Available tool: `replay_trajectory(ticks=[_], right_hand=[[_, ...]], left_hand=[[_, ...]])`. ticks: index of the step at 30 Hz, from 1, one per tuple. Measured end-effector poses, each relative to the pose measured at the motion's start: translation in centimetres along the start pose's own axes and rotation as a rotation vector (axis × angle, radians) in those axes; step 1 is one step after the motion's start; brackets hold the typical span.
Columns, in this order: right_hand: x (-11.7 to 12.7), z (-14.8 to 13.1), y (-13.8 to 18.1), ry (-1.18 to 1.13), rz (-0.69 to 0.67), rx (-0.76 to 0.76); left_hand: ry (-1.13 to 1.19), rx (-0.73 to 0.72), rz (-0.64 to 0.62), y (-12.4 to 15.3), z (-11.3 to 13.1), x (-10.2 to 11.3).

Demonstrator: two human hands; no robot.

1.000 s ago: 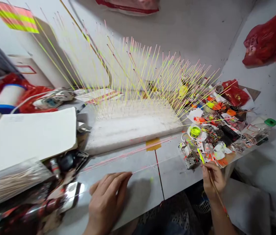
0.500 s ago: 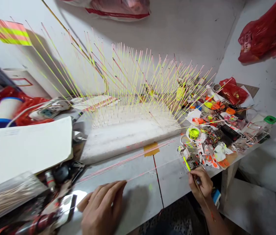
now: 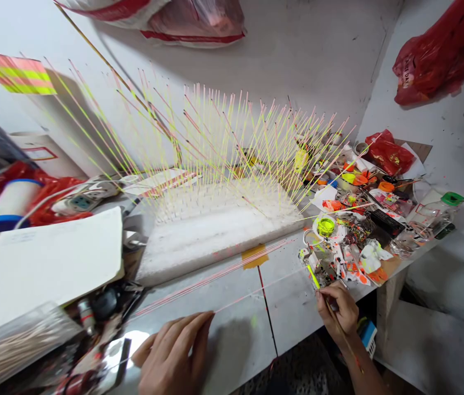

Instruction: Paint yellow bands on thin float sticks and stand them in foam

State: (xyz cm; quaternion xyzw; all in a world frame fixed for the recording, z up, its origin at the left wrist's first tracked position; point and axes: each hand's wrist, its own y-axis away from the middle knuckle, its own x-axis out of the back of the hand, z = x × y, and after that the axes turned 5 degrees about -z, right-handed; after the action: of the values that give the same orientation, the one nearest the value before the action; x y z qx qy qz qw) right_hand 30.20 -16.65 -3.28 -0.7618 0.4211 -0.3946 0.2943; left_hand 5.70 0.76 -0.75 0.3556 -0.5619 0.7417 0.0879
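My left hand is closed with its fingertips pinching a thin pale stick, which reaches rightward over the table to near the brush tip. The stick's other end shows to the left of my hand. In my right hand is a slim paintbrush, its tip coated in bright yellow paint and angled up to the left. Past the brush sits an open pot of yellow paint. Several pink-white sticks lie side by side in front of a white foam block.
Many yellow-and-pink sticks stand upright in the foam. Paint-stained clutter and a clear bottle with a green cap occupy the right side. An open notebook and a plastic bag of sticks lie at left.
The whole view has shifted slightly, with the scene sitting a little lower. Both hands keep nearly the same pose, still holding the stick and the paintbrush.
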Motion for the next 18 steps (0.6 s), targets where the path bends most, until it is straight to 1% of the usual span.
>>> replay_trajectory(ticks=[8,14,18], right_hand=[[-0.05,0.21,0.53,-0.008,0.022,-0.067],[0.18,-0.07,0.22,-0.023,0.054,-0.054],[-0.07,-0.67,0.52,-0.059,0.023,-0.018]], left_hand=[[-0.022,-0.026,0.002,0.01,0.00,0.06],[0.002,0.000,0.007,0.03,-0.11,0.02],[-0.001,0.002,0.006,-0.07,0.00,0.15]])
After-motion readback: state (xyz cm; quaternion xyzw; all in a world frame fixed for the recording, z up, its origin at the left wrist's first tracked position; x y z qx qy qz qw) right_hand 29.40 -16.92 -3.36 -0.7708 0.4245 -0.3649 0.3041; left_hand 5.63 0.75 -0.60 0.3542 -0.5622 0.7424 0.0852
